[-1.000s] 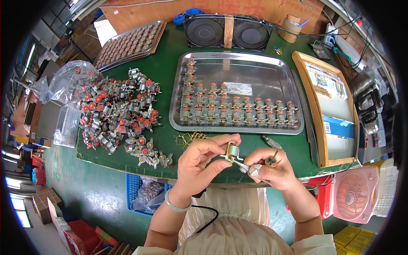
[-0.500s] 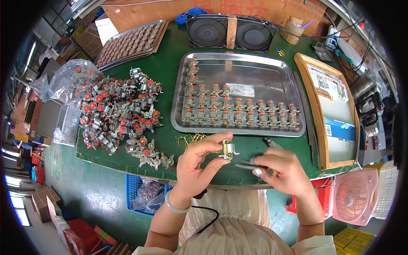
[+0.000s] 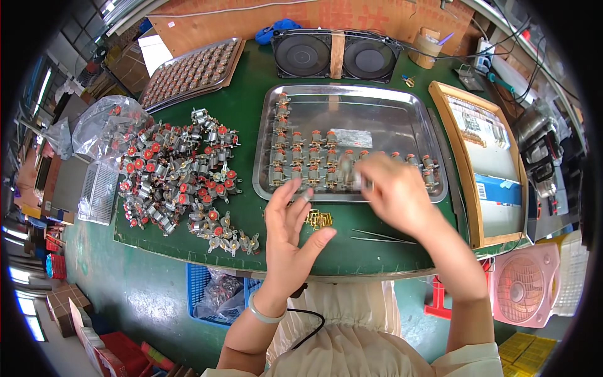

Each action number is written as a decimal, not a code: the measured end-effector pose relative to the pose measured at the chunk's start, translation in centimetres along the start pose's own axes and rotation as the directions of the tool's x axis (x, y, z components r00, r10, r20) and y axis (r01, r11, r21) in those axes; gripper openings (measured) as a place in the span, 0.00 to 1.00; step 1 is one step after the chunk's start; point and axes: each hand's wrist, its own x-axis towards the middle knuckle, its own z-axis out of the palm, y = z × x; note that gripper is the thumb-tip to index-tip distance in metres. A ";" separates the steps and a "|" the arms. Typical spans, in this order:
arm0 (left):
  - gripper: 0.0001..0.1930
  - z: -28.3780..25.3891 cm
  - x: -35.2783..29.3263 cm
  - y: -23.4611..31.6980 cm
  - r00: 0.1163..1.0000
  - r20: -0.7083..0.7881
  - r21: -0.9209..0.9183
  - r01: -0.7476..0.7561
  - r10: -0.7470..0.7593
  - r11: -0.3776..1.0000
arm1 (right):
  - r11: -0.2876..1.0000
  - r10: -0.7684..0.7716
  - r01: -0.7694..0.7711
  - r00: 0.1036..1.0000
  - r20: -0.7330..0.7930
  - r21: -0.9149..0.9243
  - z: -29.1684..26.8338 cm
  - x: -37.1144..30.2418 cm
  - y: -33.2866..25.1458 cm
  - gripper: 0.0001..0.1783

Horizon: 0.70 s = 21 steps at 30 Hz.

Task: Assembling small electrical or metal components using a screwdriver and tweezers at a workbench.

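My left hand [image 3: 290, 232] is open, thumb and fingers apart, above the table's near edge. Beside its fingers lies a small heap of brass-coloured rectangular frames [image 3: 319, 219]. My right hand [image 3: 394, 191] reaches over the front of the shallow steel tray [image 3: 402, 95] and is blurred. At its fingertips is a small metal solenoid-like part [image 3: 346, 168], also smeared, among the rows of similar red-topped parts [image 3: 296, 154] standing in the tray. A pair of tweezers [image 3: 382, 238] lies on the table below my right hand.
To the left is a big pile of loose metal parts [image 3: 182, 169] with red ends, beside a plastic bag [image 3: 103, 129]. A second filled tray [image 3: 188, 72] stands at the back left. Two black fans [image 3: 303, 55] are behind the steel tray; a wooden-framed panel [image 3: 480, 163] is at right.
The metal part has left my left hand, whose fingers have spread. My right hand has put down the tweezers and moved up and left over the tray with a part at its fingertips.
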 end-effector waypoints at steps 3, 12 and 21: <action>0.32 -0.3 -0.3 0.8 1.000 -0.003 -0.013 -0.008 0.008 1.000 | 0.972 0.039 -0.027 0.998 0.048 -0.232 0.9 2.0 5.0 0.10; 0.10 -5.3 -2.7 3.5 0.978 -0.112 0.265 -0.143 0.178 0.954 | 0.981 0.082 -0.034 0.966 0.246 -0.193 1.8 3.7 7.2 0.10; 0.06 -8.9 -3.2 4.3 0.931 -0.129 0.647 -0.181 0.341 0.741 | 0.977 0.052 0.015 0.952 0.302 -0.213 1.2 4.1 6.8 0.09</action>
